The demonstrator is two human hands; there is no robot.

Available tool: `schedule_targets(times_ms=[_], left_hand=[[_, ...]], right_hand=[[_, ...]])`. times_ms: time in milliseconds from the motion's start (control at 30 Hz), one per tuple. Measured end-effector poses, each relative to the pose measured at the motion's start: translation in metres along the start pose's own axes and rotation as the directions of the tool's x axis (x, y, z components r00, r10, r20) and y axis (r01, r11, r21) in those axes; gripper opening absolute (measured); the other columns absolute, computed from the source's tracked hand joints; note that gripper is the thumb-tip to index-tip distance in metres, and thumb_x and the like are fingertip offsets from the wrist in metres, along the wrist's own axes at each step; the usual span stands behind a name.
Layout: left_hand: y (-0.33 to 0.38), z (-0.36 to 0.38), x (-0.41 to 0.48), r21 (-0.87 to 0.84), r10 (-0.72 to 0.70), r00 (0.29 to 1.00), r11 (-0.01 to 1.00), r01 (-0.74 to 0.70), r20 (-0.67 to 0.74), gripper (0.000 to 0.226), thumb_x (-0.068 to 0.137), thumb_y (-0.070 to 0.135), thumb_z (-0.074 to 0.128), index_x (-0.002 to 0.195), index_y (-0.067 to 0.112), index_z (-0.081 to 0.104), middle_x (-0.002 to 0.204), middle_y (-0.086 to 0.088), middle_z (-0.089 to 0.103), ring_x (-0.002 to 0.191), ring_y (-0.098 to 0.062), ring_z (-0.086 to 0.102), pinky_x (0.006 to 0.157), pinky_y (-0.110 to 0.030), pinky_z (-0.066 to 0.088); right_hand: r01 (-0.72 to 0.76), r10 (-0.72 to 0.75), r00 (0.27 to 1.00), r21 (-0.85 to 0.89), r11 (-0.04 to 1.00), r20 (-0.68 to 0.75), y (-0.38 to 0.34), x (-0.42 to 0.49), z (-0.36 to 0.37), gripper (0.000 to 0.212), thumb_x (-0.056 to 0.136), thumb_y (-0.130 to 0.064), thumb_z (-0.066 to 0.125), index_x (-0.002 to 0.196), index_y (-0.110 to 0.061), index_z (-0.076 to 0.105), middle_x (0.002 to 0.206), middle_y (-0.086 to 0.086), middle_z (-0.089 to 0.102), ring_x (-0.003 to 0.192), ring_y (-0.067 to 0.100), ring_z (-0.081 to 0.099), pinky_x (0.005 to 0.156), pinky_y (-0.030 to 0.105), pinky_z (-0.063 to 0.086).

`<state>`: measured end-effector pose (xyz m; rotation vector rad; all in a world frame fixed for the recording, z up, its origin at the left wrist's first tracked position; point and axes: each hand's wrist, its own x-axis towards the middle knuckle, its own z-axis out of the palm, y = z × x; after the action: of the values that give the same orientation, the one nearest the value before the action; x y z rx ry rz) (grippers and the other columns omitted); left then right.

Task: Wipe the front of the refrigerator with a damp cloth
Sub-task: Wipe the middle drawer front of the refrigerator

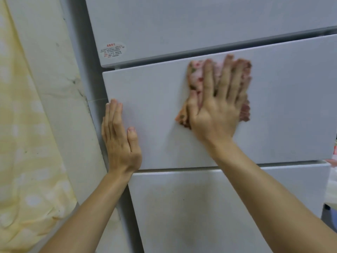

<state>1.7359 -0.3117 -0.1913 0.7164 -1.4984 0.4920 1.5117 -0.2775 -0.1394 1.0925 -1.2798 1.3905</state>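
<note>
Two hands lie flat on the refrigerator (182,24): my right hand (217,110) presses the cloth (196,75) against the middle panel (291,106), and my left hand (119,141) rests bare on that panel's left edge, near its lower left corner. The right fingers (208,79) are straight and spread, pinning the cloth rather than gripping it. The left fingers (114,114) are straight, close together, and hold nothing. The cloth sits just under the panel's top edge, about midway along it, so my right hand is on it and the left is well apart. The panel's long axis runs side to side, with bare stretches left and right of the cloth and below it, so I judge the next strokes should follow that axis. The cloth is pink with red and green flecks, bunched and blurred, showing past my fingers above and at both sides. Whether it is damp I cannot tell. The top panel (200,33) with its sticker (113,50) and the bottom panel (218,207) lie beyond the seams.
</note>
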Motion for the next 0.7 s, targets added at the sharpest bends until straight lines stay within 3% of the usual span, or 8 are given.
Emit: schedule_targets(times_ms=[100,200,267,367,433,567,700], left_hand=[[-0.001,0.003,-0.001,-0.009,0.005,1.000,1.000,-0.005,-0.026,0.060,0.104,0.021,0.031,0.158,-0.006,0.033,0.168,-0.021,0.030,0.159,-0.039,0.023,0.127,-0.060,0.022],[0.000,0.008,-0.002,-0.031,0.001,0.999,1.000,-0.002,-0.034,0.059,0.106,0.022,0.030,0.159,-0.003,0.030,0.170,-0.016,0.025,0.161,-0.038,0.020,0.128,-0.059,0.020],[-0.003,0.007,-0.004,-0.015,0.006,1.000,1.000,-0.007,-0.020,0.059,0.107,0.023,0.030,0.161,0.000,0.028,0.172,-0.013,0.023,0.162,-0.035,0.018,0.129,-0.058,0.018],[-0.015,0.001,-0.006,0.050,0.021,0.999,0.998,-0.023,0.035,0.061,0.107,0.025,0.030,0.164,0.003,0.026,0.174,-0.008,0.019,0.164,-0.027,0.014,0.132,-0.052,0.010],[-0.023,-0.004,-0.009,0.107,0.037,0.997,0.993,-0.045,0.071,0.062,0.106,0.025,0.031,0.165,0.003,0.025,0.175,-0.008,0.017,0.164,-0.024,0.011,0.133,-0.046,0.006],[-0.031,-0.007,-0.008,0.170,0.075,0.989,0.981,-0.095,0.125,0.065,0.105,0.024,0.034,0.165,0.004,0.023,0.176,-0.011,0.014,0.164,-0.025,0.009,0.133,-0.045,0.003],[-0.053,-0.021,-0.002,0.263,0.148,0.969,0.944,-0.198,0.196,0.063,0.106,0.028,0.034,0.167,0.016,0.023,0.177,-0.006,0.013,0.164,-0.026,0.009,0.132,-0.049,0.001]], right_hand=[[0.225,-0.234,0.970,0.111,0.968,0.073,-0.026,-0.039,0.004,0.062,0.104,-0.038,0.050,0.162,-0.016,0.041,0.167,0.023,0.032,0.158,0.043,0.024,0.130,0.059,0.017],[0.439,-0.472,0.862,0.195,0.877,0.183,-0.049,-0.095,0.005,0.065,0.102,-0.035,0.053,0.163,-0.016,0.038,0.170,0.017,0.028,0.161,0.035,0.018,0.132,0.055,0.014],[0.521,-0.562,0.797,0.217,0.825,0.223,-0.055,-0.116,0.004,0.064,0.104,-0.036,0.052,0.163,-0.016,0.038,0.172,0.013,0.027,0.161,0.031,0.019,0.132,0.053,0.014],[0.561,-0.612,0.762,0.255,0.787,0.213,-0.041,-0.113,0.000,0.062,0.102,-0.034,0.054,0.161,-0.018,0.043,0.170,0.008,0.032,0.160,0.025,0.024,0.132,0.048,0.017],[0.520,-0.569,0.801,0.256,0.815,0.185,-0.026,-0.093,-0.005,0.061,0.098,-0.033,0.058,0.158,-0.019,0.049,0.167,0.007,0.038,0.159,0.026,0.029,0.132,0.048,0.019],[0.242,-0.247,0.968,0.100,0.965,0.044,-0.016,-0.014,0.003,0.056,0.106,-0.040,0.046,0.159,-0.021,0.046,0.167,0.017,0.037,0.157,0.037,0.030,0.130,0.055,0.019],[0.057,-0.056,0.998,0.029,0.998,-0.042,-0.061,0.024,0.020,0.059,0.106,-0.039,0.041,0.162,-0.021,0.041,0.167,0.022,0.034,0.156,0.044,0.029,0.129,0.060,0.017]])
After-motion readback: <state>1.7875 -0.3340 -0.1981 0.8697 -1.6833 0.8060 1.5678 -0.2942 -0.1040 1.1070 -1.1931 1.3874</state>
